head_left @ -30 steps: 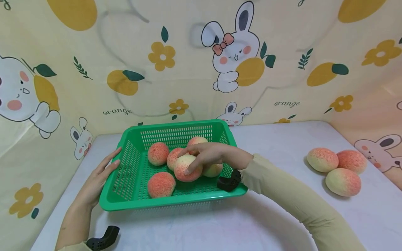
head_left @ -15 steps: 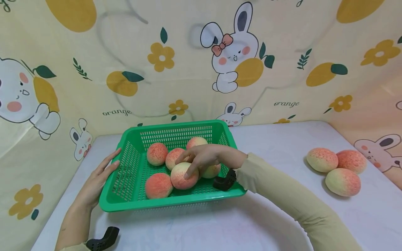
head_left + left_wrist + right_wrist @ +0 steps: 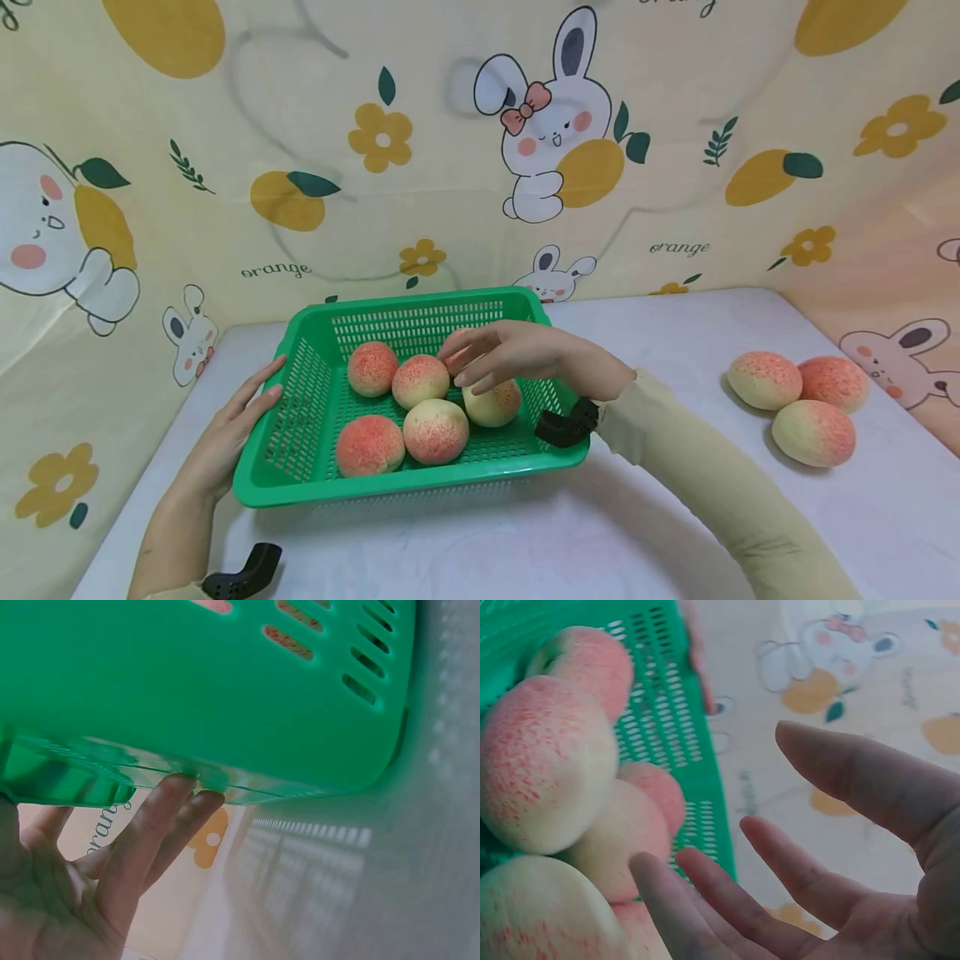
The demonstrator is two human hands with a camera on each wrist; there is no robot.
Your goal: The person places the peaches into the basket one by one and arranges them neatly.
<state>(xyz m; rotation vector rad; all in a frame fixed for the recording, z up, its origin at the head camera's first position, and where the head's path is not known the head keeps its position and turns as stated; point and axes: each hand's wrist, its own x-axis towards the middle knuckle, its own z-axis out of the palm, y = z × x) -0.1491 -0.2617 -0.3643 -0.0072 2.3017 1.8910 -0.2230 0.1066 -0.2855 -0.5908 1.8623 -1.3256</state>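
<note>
A green plastic basket with slotted walls holds several pink and cream peaches. In the head view, my right hand hovers over the basket's right part with its fingers spread and holding nothing. It partly hides a peach at the back and overlaps a paler peach. Another peach lies at the front, beside a redder peach. My left hand is at the basket's left side. In the left wrist view, its extended fingertips touch the green plastic from outside.
Three peaches sit in a cluster on the white tabletop at the right. A cream cloth printed with rabbits and oranges hangs behind the table and along its sides.
My right hand has lowered a peach to the front of the basket and let it go. It has since risen and drawn away to the right. My left hand has stayed at the basket.
</note>
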